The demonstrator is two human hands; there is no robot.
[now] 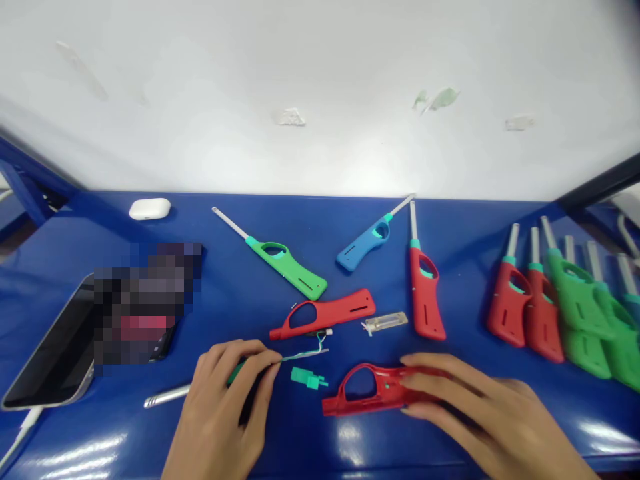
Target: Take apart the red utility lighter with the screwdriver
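Note:
My left hand point(225, 400) is closed around the nozzle of a gas lighter, whose metal tube point(167, 396) sticks out to the left. Thin wires point(303, 355) run out to the right from its fingertips. My right hand point(460, 400) grips the rear end of an open red lighter casing half point(367, 400), hollow side up. Between the hands lies a small green trigger piece point(309, 378). Just beyond are another red casing half point(330, 312) and a clear fuel tank point(387, 323). What lies under my left palm is mostly hidden.
Whole lighters in green point(295, 270), blue point(357, 250) and red point(425, 300) lie toward the back. Several more lighters point(510, 303) are grouped at the right. A phone point(55, 347) with a cable and a white earbud case point(150, 209) are on the left. A white wall point(320, 153) stands behind.

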